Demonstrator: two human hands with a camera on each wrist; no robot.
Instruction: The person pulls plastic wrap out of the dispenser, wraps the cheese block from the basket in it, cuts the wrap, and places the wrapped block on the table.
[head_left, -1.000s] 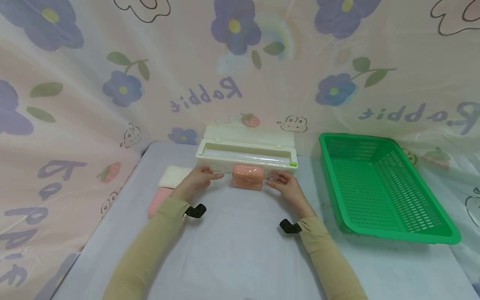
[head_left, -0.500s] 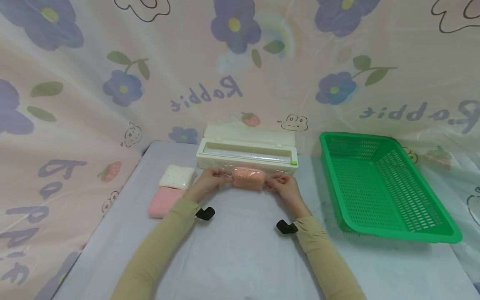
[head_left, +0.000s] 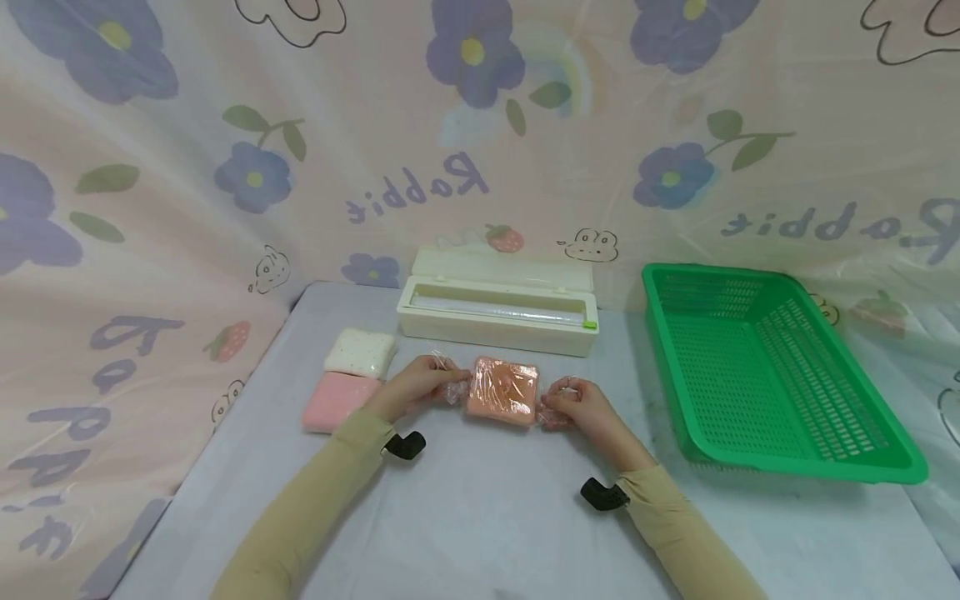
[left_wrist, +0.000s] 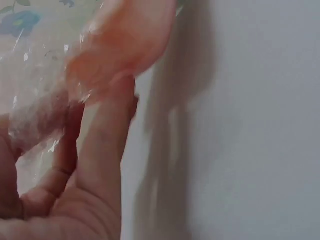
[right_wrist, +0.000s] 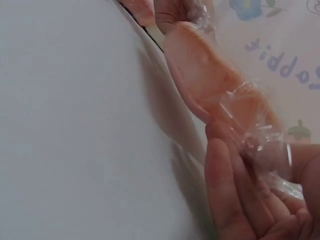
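An orange-brown, bread-like square (head_left: pixel 504 390), wrapped in clear cling film, is held between the two hands at mid-table, its broad face turned up. On its left side, my left hand (head_left: pixel 416 385) pinches the gathered film end; crumpled cling film (left_wrist: pixel 40 115) bunches between thumb and fingers in the left wrist view. My right hand (head_left: pixel 592 414) grips the film's other end, and the right wrist view has its fingers (right_wrist: pixel 220 170) against the wrapped square's edge. Shadows below the square show in both wrist views.
Behind the hands stands a white cling film dispenser (head_left: pixel 498 333), lid raised, with a film roll (head_left: pixel 498 311) inside. At left lie a white speckled square (head_left: pixel 362 352) and a pink square (head_left: pixel 339 402). A green basket (head_left: pixel 671 375) occupies the right side.
The wrapped square has come away from the dispenser toward me and turned from edge-on to broad face up. Both hands, which closed in on the film ends, moved nearer with it.
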